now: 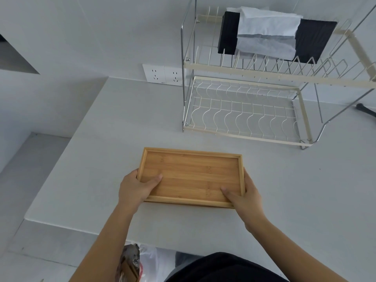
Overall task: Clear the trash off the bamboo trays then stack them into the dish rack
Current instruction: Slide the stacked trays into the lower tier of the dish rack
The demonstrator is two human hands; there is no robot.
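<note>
A rectangular bamboo tray (189, 171) with a raised rim is held over the white counter, its inside bare. My left hand (135, 187) grips its left end, thumb lying on the tray floor. At the right end my right hand (243, 197) holds the near corner, thumb inside the rim. Behind the tray stands a two-tier wire dish rack (242, 112); its lower tier holds nothing, while the upper tier carries a black tray (313, 40) with white crumpled paper (266, 31) draped across it.
The white counter (91, 159) ends in an edge on the left and at the front. Wall sockets (163, 75) sit left of the rack. A plastic bag with trash (140, 261) hangs below the counter's front edge. A dark handle (365, 108) lies far right.
</note>
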